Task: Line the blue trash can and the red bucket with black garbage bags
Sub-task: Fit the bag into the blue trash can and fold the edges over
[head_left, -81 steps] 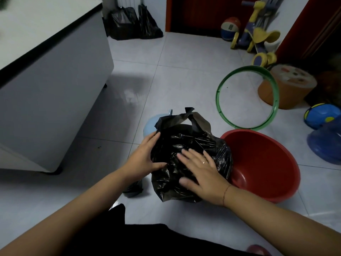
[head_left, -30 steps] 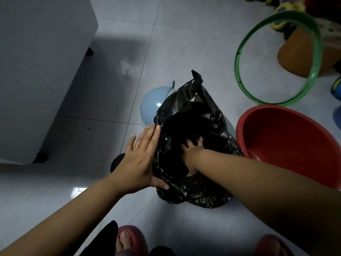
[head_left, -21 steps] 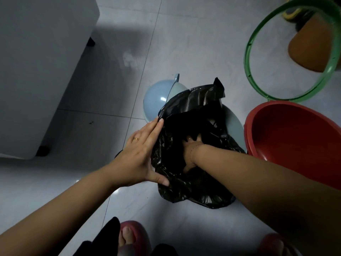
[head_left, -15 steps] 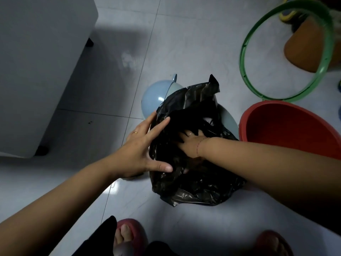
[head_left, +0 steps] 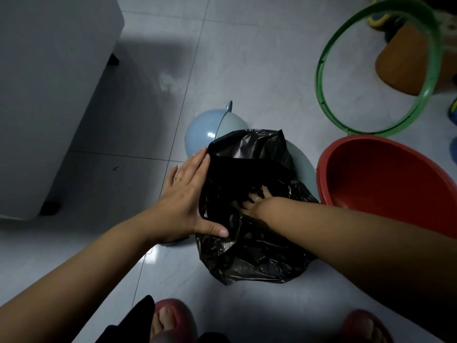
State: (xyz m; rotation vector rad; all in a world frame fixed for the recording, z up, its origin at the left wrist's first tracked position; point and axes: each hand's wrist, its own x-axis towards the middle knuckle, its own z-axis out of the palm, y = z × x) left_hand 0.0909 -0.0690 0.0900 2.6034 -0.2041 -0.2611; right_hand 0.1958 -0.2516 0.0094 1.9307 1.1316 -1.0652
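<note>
Black garbage bag (head_left: 249, 233): draped over the blue trash can (head_left: 302, 167), held between both hands.
Left hand (head_left: 184, 201): laid flat, fingers straight, against the bag's outer side, with the thumb pressed on the plastic.
Right hand (head_left: 254, 199): sunk into the bag's mouth, fingers spread on the lining, nothing gripped.
Red bucket (head_left: 385, 189): unlined, set just right of the right forearm.
Can lid (head_left: 199, 131): swung open beyond the left fingertips.
Green hoop (head_left: 322, 78): seen beyond the bucket.

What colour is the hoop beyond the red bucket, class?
Green. The hoop shows best in the head view, the only one.
</note>
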